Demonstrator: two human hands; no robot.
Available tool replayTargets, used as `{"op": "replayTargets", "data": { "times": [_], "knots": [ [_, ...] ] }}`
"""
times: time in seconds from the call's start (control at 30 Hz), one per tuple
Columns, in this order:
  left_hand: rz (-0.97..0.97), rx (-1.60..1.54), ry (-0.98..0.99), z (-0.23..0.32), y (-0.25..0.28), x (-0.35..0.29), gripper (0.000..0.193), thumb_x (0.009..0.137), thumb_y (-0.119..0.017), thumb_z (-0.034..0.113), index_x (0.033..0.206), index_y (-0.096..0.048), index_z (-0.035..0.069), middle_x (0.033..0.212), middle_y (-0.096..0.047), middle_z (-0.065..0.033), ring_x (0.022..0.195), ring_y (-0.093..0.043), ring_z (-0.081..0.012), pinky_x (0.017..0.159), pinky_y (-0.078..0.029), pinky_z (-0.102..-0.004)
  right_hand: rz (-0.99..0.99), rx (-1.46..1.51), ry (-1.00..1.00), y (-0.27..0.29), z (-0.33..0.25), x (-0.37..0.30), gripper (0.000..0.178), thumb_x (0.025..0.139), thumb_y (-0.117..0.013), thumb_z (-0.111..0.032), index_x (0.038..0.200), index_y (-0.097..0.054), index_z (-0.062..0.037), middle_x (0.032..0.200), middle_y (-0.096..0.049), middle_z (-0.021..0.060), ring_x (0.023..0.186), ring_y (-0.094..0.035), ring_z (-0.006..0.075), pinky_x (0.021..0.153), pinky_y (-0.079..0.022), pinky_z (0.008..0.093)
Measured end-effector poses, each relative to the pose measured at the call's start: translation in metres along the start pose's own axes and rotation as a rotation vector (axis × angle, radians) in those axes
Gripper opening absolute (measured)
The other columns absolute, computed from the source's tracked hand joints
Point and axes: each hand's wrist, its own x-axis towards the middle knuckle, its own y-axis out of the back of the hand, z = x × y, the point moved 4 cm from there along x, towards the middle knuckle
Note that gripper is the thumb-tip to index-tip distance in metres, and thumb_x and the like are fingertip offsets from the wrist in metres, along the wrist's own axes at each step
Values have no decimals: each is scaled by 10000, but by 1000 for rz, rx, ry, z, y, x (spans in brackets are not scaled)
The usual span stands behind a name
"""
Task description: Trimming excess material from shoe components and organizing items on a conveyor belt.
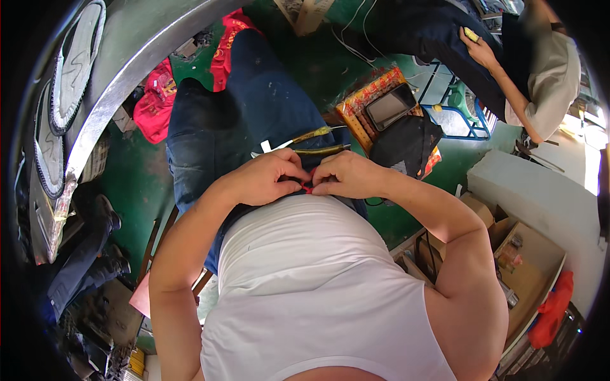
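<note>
1. The small red piece (307,185) sits at the centre of the frame, between the fingertips, just above the white shirt (298,235) and against the dark blue trousers (254,95). Much of it is covered by the fingers, so its full shape cannot be told.

2. The left hand (270,176) has thumb and forefinger bent together, seemingly pinching the red piece from its left side; the remaining fingers curl in.

3. The right hand (349,174) mirrors it, thumb and forefinger seemingly closed on the right side of the same piece, the two sets of fingertips almost meeting.

4. By its size, the piece should be very light. It looks thin and pliable, likely to bend or twist rather than stand stiff; whether it is slippery or easily torn cannot be judged here.

5. A fingertip pinch near each end suits it best, leaving the middle free; a full-hand grip would hide and crumple it.

6. Just above the hands lie a slim tool with a yellowish handle (311,134) and, below that, a yellowish rod (321,151). Both look rigid and light, and their thicker middles offer the surest hold.

7. Right of centre in the upper half, a dark phone (391,106) rests on an orange patterned box (357,124), beside a soft-looking black cloth item (406,145).
</note>
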Motion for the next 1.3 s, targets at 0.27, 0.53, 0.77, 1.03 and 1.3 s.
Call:
{"op": "replayTargets", "data": {
  "times": [0.27, 0.53, 0.77, 1.03, 1.3],
  "knots": [
    [216, 105, -170, 1, 3, -7, 106, 879, -671, 104, 939, -646, 20, 1189, -578, -110, 1057, -581, -265, 914, -473, -386, 122, 101, 75, 6, -2, -1, 154, 872, -682, -175, 894, -682, -23, 858, -676, 129, 794, -657, 291, 736, -503, 380],
    [191, -98, 35, -13, -3, -4, 34, 928, -601, 51, 913, -605, 21, 937, -652, -63, 866, -609, -177, 808, -483, -306, 231, 120, 182, -3, -3, 0, 100, 883, -676, -107, 926, -680, -17, 840, -659, 109, 771, -638, 245, 704, -496, 338],
    [275, -65, -158, -5, -6, -8, 80, 928, -619, 98, 953, -617, 22, 886, -639, -95, 807, -602, -202, 738, -485, -318, 142, 817, -200, -16, 19, -1, 175, 963, -596, -152, 911, -628, 12, 786, -636, 66, 723, -574, 132, 652, -469, 300],
    [325, 12, 40, -3, -10, -9, 332, 800, -795, 196, 750, -500, 51, 689, -524, -58, 627, -483, -170, 575, -422, -334, -94, 706, -323, -1, 14, 7, 236, 1029, -510, -237, 880, -541, -56, 720, -478, -25, 580, -399, 75, 517, -335, 230],
    [378, -42, 53, 2, -9, -9, 303, 810, -774, 140, 757, -490, 49, 660, -497, -33, 611, -453, -122, 555, -401, -311, -55, 1020, -174, 9, 8, 18, 245, 1027, -529, -244, 863, -523, -62, 707, -434, -28, 597, -373, 64, 510, -293, 217]
  ]
}}
